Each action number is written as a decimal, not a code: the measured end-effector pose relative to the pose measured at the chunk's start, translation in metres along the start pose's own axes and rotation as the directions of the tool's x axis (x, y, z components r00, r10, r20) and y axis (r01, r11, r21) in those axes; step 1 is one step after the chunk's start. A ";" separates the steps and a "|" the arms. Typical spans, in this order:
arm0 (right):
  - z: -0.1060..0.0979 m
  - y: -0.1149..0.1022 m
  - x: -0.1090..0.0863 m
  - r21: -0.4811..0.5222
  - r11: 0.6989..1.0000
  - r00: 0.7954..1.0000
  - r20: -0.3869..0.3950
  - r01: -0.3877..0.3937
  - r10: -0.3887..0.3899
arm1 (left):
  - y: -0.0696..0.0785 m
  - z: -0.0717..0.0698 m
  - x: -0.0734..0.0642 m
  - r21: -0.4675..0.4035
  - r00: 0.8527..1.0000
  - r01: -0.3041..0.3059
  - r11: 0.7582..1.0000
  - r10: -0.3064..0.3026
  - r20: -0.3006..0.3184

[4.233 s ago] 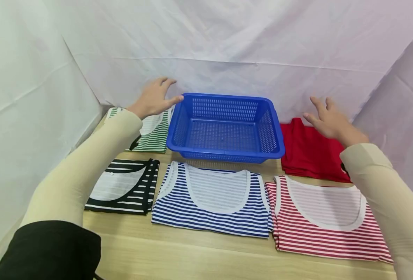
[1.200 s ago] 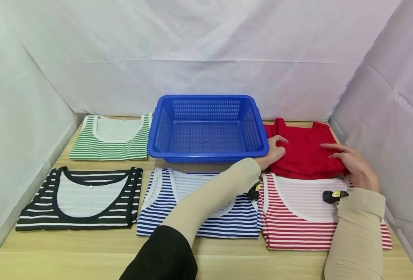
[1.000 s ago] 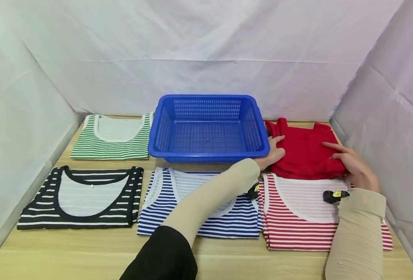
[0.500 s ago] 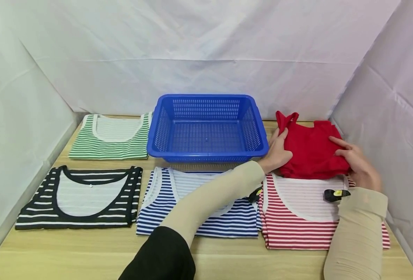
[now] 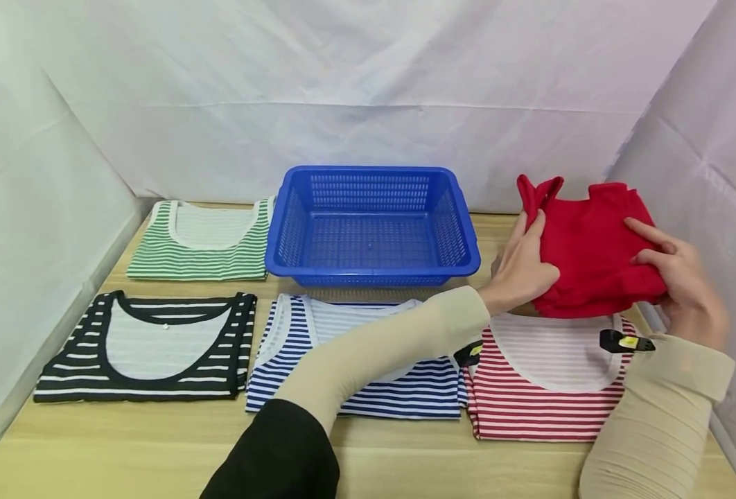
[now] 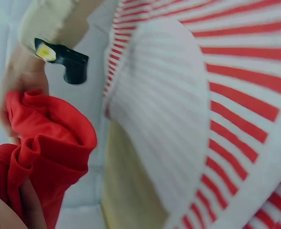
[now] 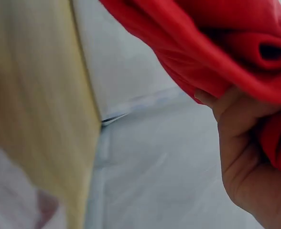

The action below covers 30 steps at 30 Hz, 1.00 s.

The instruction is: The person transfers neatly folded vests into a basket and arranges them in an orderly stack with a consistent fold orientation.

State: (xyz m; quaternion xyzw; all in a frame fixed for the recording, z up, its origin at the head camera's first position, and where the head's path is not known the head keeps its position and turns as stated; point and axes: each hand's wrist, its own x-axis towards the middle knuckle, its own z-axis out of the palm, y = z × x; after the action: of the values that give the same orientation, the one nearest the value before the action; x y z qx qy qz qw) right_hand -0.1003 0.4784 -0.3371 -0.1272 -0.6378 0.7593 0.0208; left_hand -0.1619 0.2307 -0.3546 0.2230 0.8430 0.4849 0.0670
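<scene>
A folded red tank top (image 5: 592, 242) is held up off the table at the right by both hands. My left hand (image 5: 520, 270) grips its left edge, thumb on top of the cloth. On the opposite edge my right hand (image 5: 686, 277) holds it the same way, with the other fingers tucked beneath. In the left wrist view the red tank top (image 6: 54, 138) hangs in thick folds between the hands. The right wrist view shows the fingers of my right hand (image 7: 250, 143) curled under the cloth. Below lies a folded red-striped tank top (image 5: 530, 409).
A blue plastic basket (image 5: 373, 277) without contents stands at the back middle. Folded striped tops lie around it: green (image 5: 199, 263), black (image 5: 212, 384) and blue (image 5: 399, 402), the last partly under my left arm. White cloth walls (image 5: 368, 132) enclose the table on three sides.
Earlier both hands were apart over the table, then came to the sides of the red tank top. They have since gripped it and lifted it up and to the right.
</scene>
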 end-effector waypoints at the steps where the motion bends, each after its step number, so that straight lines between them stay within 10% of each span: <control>1: 0.002 -0.003 -0.003 -0.010 1.000 1.000 -0.006 0.009 -0.009 | 0.004 -0.003 -0.002 -0.004 1.000 -0.005 1.000 0.005 0.003; 11: 0.040 -0.027 -0.016 0.060 0.981 0.980 0.063 0.184 -0.188 | 0.006 -0.066 -0.010 -0.004 0.999 -0.040 0.999 0.040 0.036; 19: 0.089 -0.031 -0.015 0.114 0.951 0.935 0.183 0.286 -0.303 | -0.026 -0.130 -0.018 -0.045 0.991 -0.133 0.990 0.132 -0.016; 30: 0.157 -0.017 -0.002 -0.046 0.940 0.914 0.256 0.337 -0.315 | -0.074 -0.202 -0.039 -0.183 0.992 -0.100 0.978 0.083 -0.095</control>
State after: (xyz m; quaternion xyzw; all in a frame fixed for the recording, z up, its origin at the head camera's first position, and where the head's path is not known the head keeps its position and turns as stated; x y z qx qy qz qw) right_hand -0.1351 0.3298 -0.2961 0.0748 -0.6809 0.7258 0.0625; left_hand -0.2168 0.0226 -0.3158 0.2330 0.7844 0.5741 0.0287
